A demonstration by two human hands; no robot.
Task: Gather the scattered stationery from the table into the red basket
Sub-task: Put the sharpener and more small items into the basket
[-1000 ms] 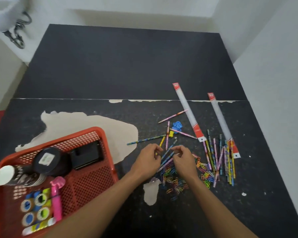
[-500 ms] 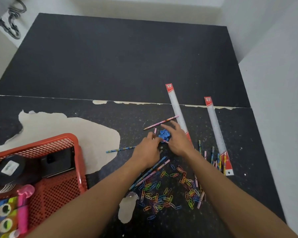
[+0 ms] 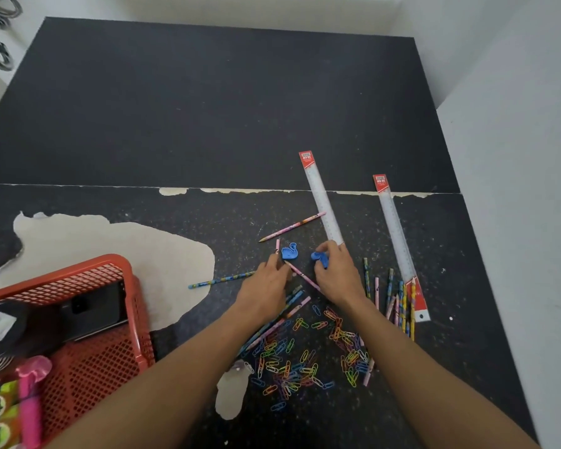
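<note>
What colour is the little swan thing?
Blue. The swan-shaped piece shows best in the head view.

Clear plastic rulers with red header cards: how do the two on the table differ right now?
The left clear plastic ruler reaches farther up the table than the right clear plastic ruler. The left ruler's near end is hidden behind the right hand; the right ruler's near end shows, with coloured pencils lying against it. Both lie flat, nearly parallel.

Red basket (image 3: 133, 306) lower left, part-filled; pencils (image 3: 399, 299), paper clips (image 3: 292, 361), possibly sharpeners (image 3: 289, 252) scattered right
</note>
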